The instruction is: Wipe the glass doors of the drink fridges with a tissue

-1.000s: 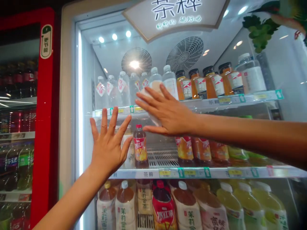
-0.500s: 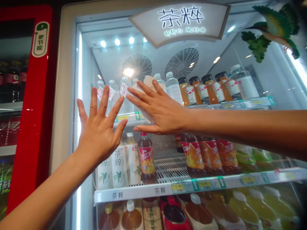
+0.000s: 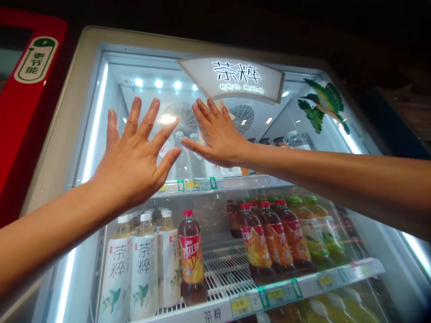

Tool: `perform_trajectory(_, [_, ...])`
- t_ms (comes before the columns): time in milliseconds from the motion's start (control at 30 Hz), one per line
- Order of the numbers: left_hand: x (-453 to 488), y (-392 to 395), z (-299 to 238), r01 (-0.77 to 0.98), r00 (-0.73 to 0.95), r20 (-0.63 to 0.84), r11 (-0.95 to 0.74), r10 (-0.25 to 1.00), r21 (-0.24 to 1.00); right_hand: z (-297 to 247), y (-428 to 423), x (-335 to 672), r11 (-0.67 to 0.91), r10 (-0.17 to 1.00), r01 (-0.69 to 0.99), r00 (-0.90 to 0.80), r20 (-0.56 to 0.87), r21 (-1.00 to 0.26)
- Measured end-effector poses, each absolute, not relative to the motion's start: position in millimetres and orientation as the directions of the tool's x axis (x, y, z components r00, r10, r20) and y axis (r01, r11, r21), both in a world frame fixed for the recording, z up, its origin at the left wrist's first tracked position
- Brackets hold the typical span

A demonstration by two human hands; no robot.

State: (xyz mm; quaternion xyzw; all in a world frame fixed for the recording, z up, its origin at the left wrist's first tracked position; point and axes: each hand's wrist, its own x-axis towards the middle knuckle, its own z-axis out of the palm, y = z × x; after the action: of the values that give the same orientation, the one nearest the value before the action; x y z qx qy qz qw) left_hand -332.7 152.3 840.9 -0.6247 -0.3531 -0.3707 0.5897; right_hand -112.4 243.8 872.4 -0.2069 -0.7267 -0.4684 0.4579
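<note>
Both of my hands are raised against the front of a lit, glass-fronted drinks fridge [image 3: 74, 85]. My left hand [image 3: 131, 157] has its fingers and thumb spread, back toward me, holding nothing. My right hand [image 3: 220, 137] is stretched out flat just right of it, thumb apart, also without anything in it. Whether the palms touch the glass I cannot tell. Behind the hands, upper-shelf bottles are partly hidden. Below stand white-labelled tea bottles [image 3: 116, 273], a red-capped iced tea bottle [image 3: 191, 258], and more red-capped bottles [image 3: 276, 240] to the right.
A lit fan-shaped sign [image 3: 235, 80] and a green bird decoration [image 3: 323, 101] sit high on the fridge front. Shelf rails with price tags [image 3: 240, 306] cross inside. To the left stands a red cabinet [image 3: 11, 148] with a label [image 3: 36, 60].
The view has tilted up and shifted, so the fridge top now shows fully. My right hand has turned its fingers more upward, and its thumb is farther out. Both hands stay spread.
</note>
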Motion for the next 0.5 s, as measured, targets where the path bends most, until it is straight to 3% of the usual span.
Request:
perform_trajectory(167, [-327, 158, 816, 0.858, 0.510, 0.859, -0.048, -0.052, -0.512, 854, 247, -103, 0.452, -0.135, 0.684, -0.582, 0.802, 0.572])
perform_trajectory(300, [-309, 162, 797, 0.855, 0.505, 0.861, -0.096, -0.066, -0.509, 842, 250, -89, 0.483, -0.115, 0.751, -0.456, 0.882, 0.451])
perform_trajectory(433, [-288, 165, 779, 0.840, 0.534, 0.843, -0.071, -0.056, -0.537, 813, 255, -66, 0.437, -0.152, 0.691, -0.574, 0.805, 0.575])
perform_trajectory(500, [-276, 166, 771, 0.833, 0.550, 0.834, -0.040, -0.047, -0.552, 805, 263, -46, 0.445, -0.146, 0.704, -0.552, 0.821, 0.553])
